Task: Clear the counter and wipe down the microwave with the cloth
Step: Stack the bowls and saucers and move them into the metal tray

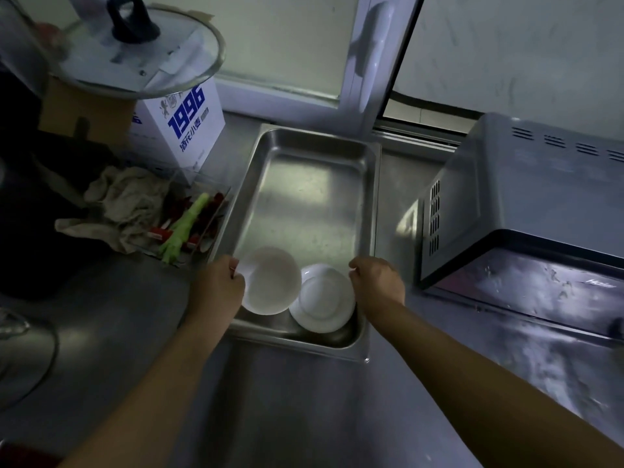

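At the near end of the steel tray (305, 197), the left hand (221, 282) curls its fingers over the tray's left rim, touching an upright white bowl (270, 282). The right hand (378, 282) grips the right rim beside an overturned white bowl (324, 302); both bowls touch. At 9 o'clock from the tray lies a crumpled cloth (125, 204) over a clear container (199, 228). At 3 o'clock stands the microwave (526, 204) on the counter (287, 407).

A steel counter (287, 400) carries a steel tray (304, 197) gripped by both hands, the microwave (526, 211) right of them, a clear container (202, 231) and white carton (182, 130) to their left.
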